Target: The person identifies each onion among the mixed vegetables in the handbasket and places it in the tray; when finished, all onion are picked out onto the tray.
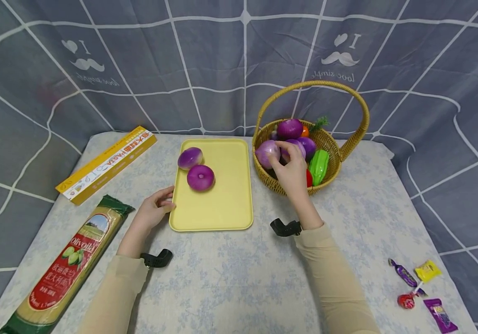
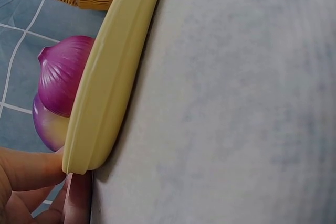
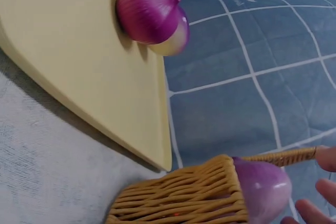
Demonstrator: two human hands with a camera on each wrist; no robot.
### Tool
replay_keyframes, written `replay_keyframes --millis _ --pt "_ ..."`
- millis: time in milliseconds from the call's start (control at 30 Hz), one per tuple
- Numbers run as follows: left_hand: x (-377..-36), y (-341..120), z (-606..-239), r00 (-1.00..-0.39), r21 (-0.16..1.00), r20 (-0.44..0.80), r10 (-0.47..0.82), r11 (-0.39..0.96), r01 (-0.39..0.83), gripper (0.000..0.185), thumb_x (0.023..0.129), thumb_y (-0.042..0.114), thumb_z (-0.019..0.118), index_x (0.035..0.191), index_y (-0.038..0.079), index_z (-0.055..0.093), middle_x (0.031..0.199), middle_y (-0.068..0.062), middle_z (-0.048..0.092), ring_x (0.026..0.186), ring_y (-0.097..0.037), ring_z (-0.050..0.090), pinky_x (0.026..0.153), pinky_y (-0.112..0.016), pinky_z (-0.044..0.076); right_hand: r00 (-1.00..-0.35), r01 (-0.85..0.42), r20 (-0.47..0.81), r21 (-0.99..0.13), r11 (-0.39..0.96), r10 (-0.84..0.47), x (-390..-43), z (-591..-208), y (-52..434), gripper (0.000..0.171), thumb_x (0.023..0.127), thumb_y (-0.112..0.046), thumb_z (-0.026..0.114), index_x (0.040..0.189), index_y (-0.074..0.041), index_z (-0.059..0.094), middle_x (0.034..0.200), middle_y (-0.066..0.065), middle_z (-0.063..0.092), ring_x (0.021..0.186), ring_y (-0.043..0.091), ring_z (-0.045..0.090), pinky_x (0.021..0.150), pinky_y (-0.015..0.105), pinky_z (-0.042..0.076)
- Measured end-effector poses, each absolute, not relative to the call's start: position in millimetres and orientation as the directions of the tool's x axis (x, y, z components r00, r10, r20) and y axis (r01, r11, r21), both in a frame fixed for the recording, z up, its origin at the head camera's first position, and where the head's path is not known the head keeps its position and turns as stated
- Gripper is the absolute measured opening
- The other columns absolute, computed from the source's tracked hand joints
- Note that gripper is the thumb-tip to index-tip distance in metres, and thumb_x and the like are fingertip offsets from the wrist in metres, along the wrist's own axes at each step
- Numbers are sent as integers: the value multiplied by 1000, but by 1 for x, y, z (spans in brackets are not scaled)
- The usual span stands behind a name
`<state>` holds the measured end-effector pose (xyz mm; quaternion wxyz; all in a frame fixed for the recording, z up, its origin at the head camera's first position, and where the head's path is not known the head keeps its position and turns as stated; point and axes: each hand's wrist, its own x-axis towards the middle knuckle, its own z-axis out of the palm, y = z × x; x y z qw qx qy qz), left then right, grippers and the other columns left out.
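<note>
A yellow tray (image 1: pixel 222 204) lies on the table with two purple onions, one two-toned (image 1: pixel 190 158) and one deep purple (image 1: pixel 200 178). My left hand (image 1: pixel 157 206) holds the tray's left edge, thumb and fingers at the rim in the left wrist view. Over the left side of a wicker basket (image 1: pixel 274 184), my right hand (image 1: pixel 290 174) is at a pale purple onion (image 1: pixel 267 154). In the right wrist view, a gap shows between its spread fingers (image 3: pixel 310 211) and that onion (image 3: pixel 262 190); the thumb is hidden there.
The basket also holds more onions (image 1: pixel 289 129), a green vegetable (image 1: pixel 319 167) and something red; its tall handle (image 1: pixel 314 83) arches above. A pasta box (image 1: pixel 107 164) and a spaghetti pack (image 1: pixel 72 260) lie left. Wrapped candies (image 1: pixel 427 270) and a lollipop (image 1: pixel 406 300) lie right.
</note>
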<state>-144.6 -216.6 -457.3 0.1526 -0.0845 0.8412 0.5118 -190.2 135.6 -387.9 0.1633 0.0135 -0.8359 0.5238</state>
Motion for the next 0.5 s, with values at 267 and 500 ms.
replay_keyframes --millis 267,500 --pt "-144 -218 -457 -937 828 -350 8 470 -305 59 100 8 55 155 12 33 146 -18 47 123 -29 51 84 -19 47 -970 -108 199 -867 486 141 -195 -395 131 56 89 -29 74 137 -7 54 132 16 52 123 29 51 103 43 49" --pt "-144 -218 -458 -939 836 -343 13 461 -298 58 100 8 54 155 12 33 146 -18 46 124 -30 51 88 -24 48 -972 -68 172 -855 514 159 -198 -398 127 65 87 -29 76 141 -4 49 136 18 49 124 30 50 100 43 50"
